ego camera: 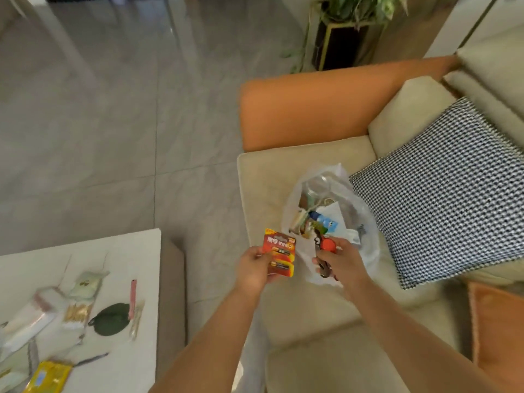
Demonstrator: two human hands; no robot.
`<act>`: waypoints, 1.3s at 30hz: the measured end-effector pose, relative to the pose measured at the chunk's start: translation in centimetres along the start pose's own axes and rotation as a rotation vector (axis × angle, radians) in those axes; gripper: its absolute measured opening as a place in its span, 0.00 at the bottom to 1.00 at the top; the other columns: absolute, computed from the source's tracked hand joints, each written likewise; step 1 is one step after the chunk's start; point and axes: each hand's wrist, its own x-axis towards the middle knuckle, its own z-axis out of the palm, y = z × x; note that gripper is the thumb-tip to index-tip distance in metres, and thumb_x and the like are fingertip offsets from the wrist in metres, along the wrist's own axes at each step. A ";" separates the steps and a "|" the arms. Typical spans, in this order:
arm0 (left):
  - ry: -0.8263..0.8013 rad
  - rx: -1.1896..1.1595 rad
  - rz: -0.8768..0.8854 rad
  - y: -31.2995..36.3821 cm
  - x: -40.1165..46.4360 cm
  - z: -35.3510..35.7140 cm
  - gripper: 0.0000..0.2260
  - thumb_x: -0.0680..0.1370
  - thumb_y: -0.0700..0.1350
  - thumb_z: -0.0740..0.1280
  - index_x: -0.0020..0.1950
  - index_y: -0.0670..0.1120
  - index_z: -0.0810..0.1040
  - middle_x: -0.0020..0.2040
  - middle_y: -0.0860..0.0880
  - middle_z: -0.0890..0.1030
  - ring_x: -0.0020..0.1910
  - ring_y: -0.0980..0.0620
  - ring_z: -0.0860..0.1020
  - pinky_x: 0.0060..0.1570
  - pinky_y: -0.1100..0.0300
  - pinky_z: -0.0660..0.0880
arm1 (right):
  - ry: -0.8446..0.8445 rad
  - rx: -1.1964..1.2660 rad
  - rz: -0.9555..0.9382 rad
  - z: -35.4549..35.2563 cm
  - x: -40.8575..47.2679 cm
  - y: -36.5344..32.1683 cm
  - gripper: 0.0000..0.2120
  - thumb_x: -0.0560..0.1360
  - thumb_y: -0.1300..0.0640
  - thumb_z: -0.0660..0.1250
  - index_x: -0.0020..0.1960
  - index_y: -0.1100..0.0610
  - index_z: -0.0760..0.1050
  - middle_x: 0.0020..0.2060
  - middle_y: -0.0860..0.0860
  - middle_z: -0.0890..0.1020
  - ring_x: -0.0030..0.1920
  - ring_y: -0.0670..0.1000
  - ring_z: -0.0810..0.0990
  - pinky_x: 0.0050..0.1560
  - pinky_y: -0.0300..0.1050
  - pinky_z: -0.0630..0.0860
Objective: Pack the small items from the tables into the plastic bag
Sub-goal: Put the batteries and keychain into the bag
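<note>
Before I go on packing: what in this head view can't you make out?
- Right hand: grips a red-capped item; its fingers hide what it is.
- Plastic bag on the sofa: contents overlap behind glossy film, uncountable.
- Battery pack in the left hand: print too small to read.
- White table: items motion-blurred; yellow packet cut by the bottom edge.

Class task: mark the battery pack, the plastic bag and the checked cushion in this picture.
battery pack (279, 254), head view, middle of the red card.
plastic bag (368, 236), head view, clear right-hand wall.
checked cushion (448, 188), head view, middle of the patterned face.
</note>
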 end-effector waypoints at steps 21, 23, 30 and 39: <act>0.023 0.385 0.019 2.4 12.4 14.2 0.13 0.76 0.40 0.63 0.60 0.45 0.74 0.56 0.43 0.79 0.54 0.42 0.78 0.58 0.49 0.76 | 0.064 -0.194 0.148 -5.5 15.0 0.0 0.26 0.75 0.66 0.64 0.71 0.56 0.63 0.57 0.56 0.75 0.56 0.57 0.76 0.56 0.57 0.78; -0.015 0.351 0.001 2.5 12.2 14.1 0.12 0.76 0.40 0.64 0.59 0.46 0.74 0.54 0.41 0.79 0.48 0.44 0.78 0.54 0.49 0.77 | 0.057 -0.330 0.122 -5.5 14.9 -0.2 0.24 0.75 0.64 0.64 0.69 0.57 0.65 0.54 0.55 0.77 0.52 0.55 0.77 0.57 0.55 0.77; -0.046 0.366 0.003 3.3 11.1 10.3 0.10 0.75 0.39 0.64 0.56 0.43 0.77 0.54 0.41 0.81 0.48 0.44 0.80 0.43 0.59 0.74 | -0.004 -0.755 0.018 -3.0 12.9 -2.0 0.15 0.75 0.58 0.62 0.61 0.55 0.72 0.47 0.54 0.80 0.45 0.53 0.78 0.44 0.44 0.74; 0.103 0.639 0.110 2.6 8.9 -2.2 0.07 0.76 0.47 0.64 0.50 0.48 0.79 0.53 0.45 0.82 0.54 0.44 0.80 0.56 0.54 0.76 | -0.146 -1.081 -0.336 6.0 7.9 -3.6 0.09 0.76 0.50 0.59 0.54 0.49 0.72 0.44 0.49 0.81 0.48 0.52 0.79 0.48 0.47 0.77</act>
